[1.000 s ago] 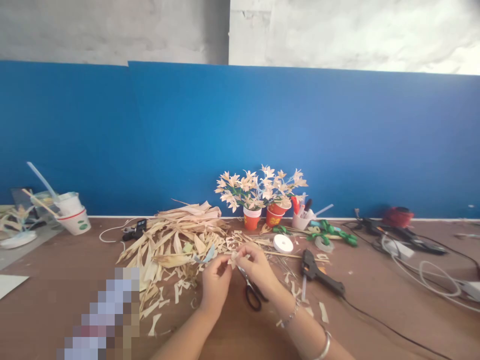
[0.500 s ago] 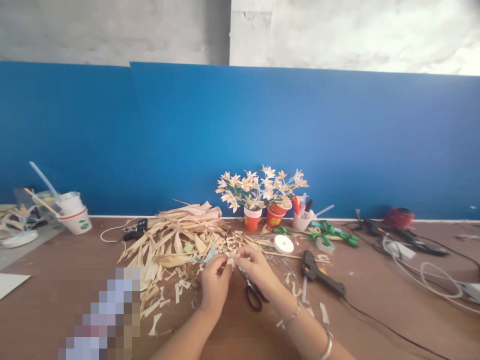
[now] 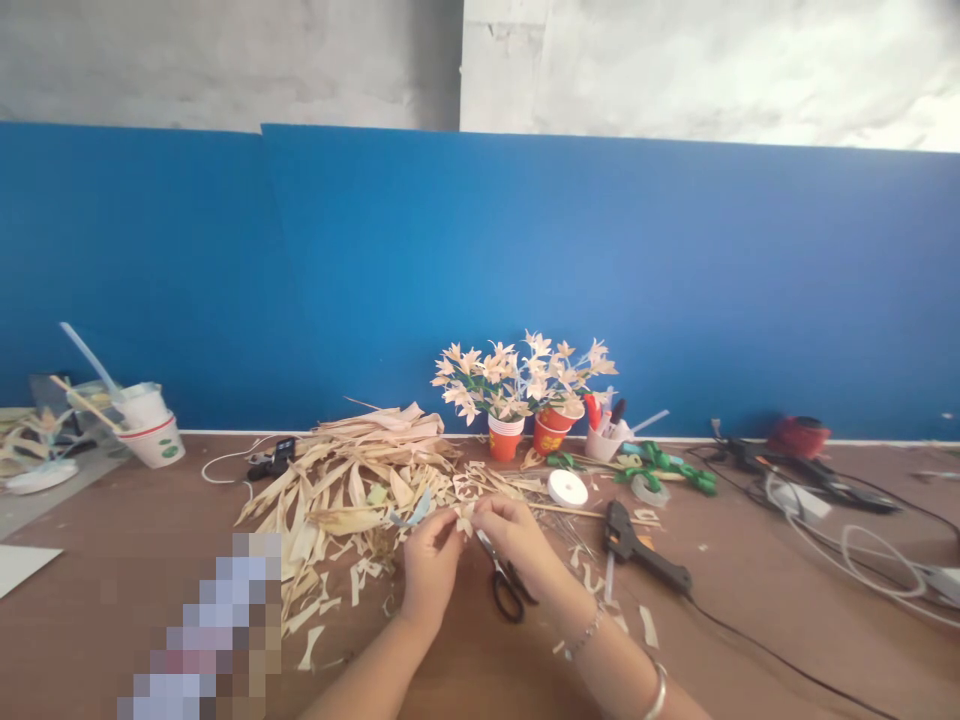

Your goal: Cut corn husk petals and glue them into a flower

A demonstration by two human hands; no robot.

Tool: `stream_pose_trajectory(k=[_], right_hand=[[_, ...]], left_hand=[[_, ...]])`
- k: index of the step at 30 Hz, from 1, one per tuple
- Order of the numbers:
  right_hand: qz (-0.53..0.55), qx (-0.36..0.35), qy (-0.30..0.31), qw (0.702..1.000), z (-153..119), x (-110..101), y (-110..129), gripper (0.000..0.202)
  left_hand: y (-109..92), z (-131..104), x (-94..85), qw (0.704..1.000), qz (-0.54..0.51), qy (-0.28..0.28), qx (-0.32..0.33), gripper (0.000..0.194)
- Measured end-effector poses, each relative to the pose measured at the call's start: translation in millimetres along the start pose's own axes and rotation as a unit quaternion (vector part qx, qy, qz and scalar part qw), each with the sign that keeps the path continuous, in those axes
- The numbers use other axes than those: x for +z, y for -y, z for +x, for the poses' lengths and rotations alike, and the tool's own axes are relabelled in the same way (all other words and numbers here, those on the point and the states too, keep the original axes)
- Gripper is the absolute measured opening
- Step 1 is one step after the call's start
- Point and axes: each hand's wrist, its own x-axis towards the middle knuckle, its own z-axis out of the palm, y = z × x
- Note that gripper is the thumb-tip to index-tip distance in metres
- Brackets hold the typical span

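Between my two hands is a small pale flower [image 3: 464, 519] with pointed petals, like those in the cups. My left hand [image 3: 433, 562] pinches it from the left with fingers closed. From the right, my right hand [image 3: 516, 540] closes thumb and fingertips on its other side. Black-handled scissors [image 3: 508, 592] lie on the table just beneath my right hand, blades partly hidden. To the left of my hands spreads a heap of dried corn husks [image 3: 360, 470], with cut scraps [image 3: 366, 577] around it.
Finished pale flowers [image 3: 510, 375] stand in red paper cups [image 3: 505, 440] at the back. A glue gun [image 3: 637, 550] with its cord lies to the right, beside a white tape roll [image 3: 567, 488]. Green tape [image 3: 664, 460], cables [image 3: 847, 560] and a white cup [image 3: 156, 443] are farther out.
My hands stay nearly in place around the small flower. The right fingers shift slightly, and the flower's petals show a little differently.
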Motion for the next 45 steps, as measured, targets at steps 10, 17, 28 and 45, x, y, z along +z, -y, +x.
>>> stream_pose_trajectory(k=[10,17,28,45], right_hand=[[-0.003,-0.019,-0.015,1.0,11,-7,-10,0.017],[0.074,-0.012,0.069,0.995,13,-20,-8,0.011],[0.053,0.001,0.116,0.992,11,-31,0,0.008],[0.122,0.044,0.104,0.986,14,-25,-5,0.012]], left_hand=[[-3,1,0.8,0.999,-0.02,0.039,0.011,0.02],[-13,0,5.0,0.99,-0.042,0.129,0.038,0.015],[-12,-3,8.0,0.977,-0.119,0.131,-0.12,0.021],[-8,-1,4.4,0.994,-0.023,0.101,-0.044,0.009]])
